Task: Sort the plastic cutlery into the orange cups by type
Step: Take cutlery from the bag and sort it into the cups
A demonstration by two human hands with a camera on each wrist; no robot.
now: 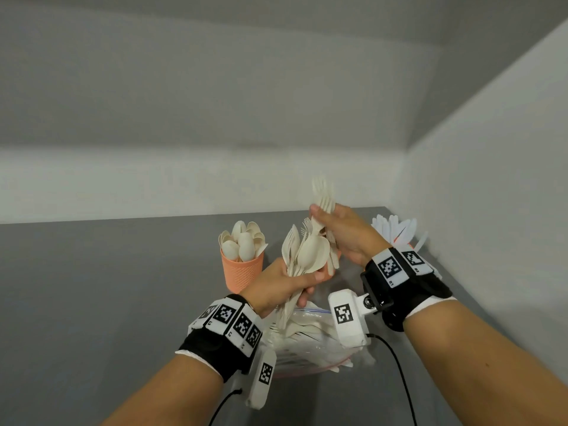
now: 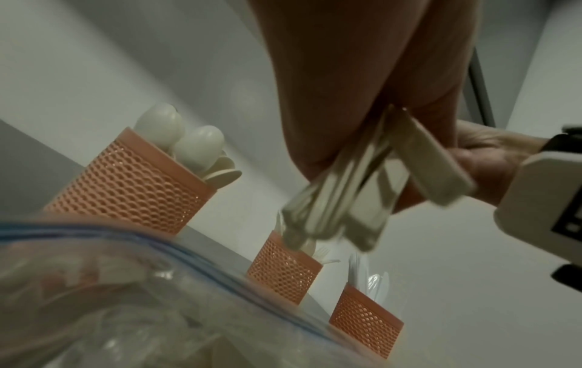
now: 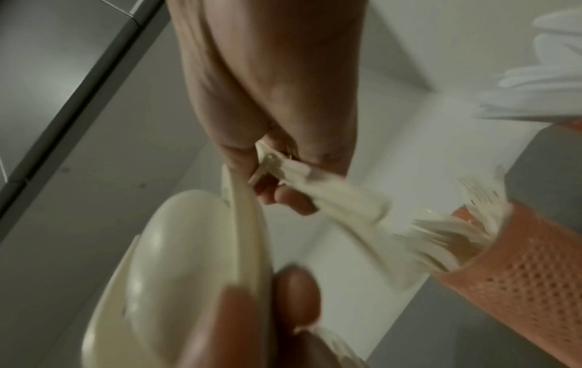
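My left hand [image 1: 309, 287] grips a mixed bundle of cream plastic cutlery [image 1: 307, 256], spoons and forks fanned upward; its handles [image 2: 356, 199] hang below the fist. Just above it, my right hand [image 1: 325, 216] pinches a few forks [image 1: 324, 192] by their handles [image 3: 283, 169], tines up. Three orange mesh cups stand in a row: the left cup [image 1: 242, 269] holds spoons, the middle cup [image 2: 283, 276] holds forks and is mostly hidden behind my hands in the head view, and the right cup [image 2: 365, 326] holds white knives [image 1: 396, 232].
A clear zip bag [image 1: 307, 339] with more cutlery lies on the grey table [image 1: 107, 287] under my wrists. White walls close the back and the right side, close to the knife cup. Open table surface stretches to the left.
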